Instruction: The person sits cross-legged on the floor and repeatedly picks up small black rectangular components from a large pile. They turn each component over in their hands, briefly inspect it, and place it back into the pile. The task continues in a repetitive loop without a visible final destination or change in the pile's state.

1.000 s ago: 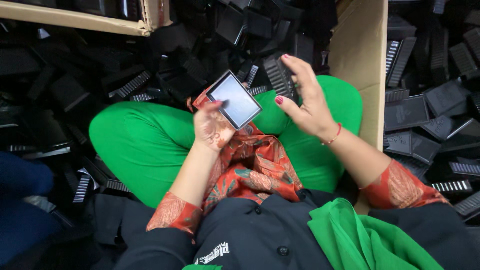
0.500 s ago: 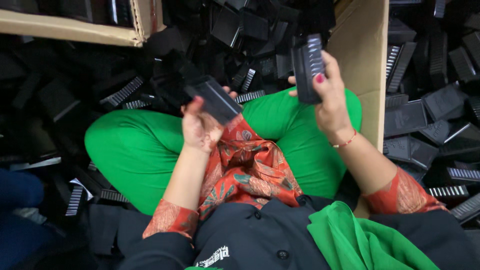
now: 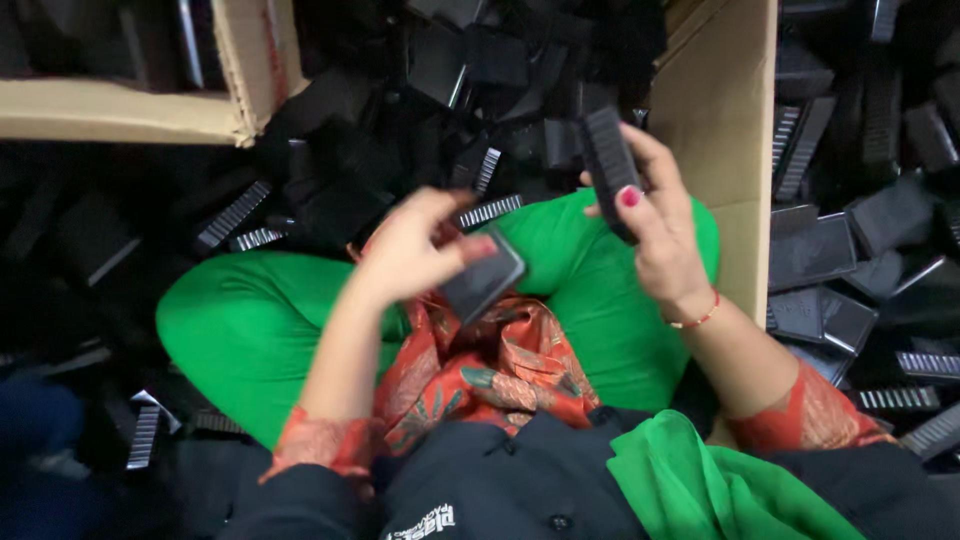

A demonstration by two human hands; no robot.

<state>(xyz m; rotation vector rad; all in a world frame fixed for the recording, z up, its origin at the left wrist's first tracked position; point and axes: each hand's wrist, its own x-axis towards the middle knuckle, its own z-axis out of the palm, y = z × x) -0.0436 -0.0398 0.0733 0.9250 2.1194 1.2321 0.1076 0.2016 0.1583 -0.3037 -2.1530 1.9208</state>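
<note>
Black plastic pieces fill the head view, heaped all round us. We sit cross-legged in green trousers, w/ an orange patterned cloth in our lap; we use that lap as landmark.

Left hand hangs just above the lap, fingers curled round a flat dark square piece, gripping it by its upper edge; the piece is tilted, one corner pointing down toward the cloth. It's a bit blurred, so we can't tell surface detail.

Right hand is up & to the right of the lap, over the right knee, closed on a narrow black ribbed piece held nearly upright btwn thumb and fingers. Red bracelet sits on that wrist.

Right of the lap stands a cardboard box wall, close behind the right hand. Beyond it lie more black pieces. Far upper left of the lap is a second cardboard box. Loose black parts lie on the floor ahead of the knees.
</note>
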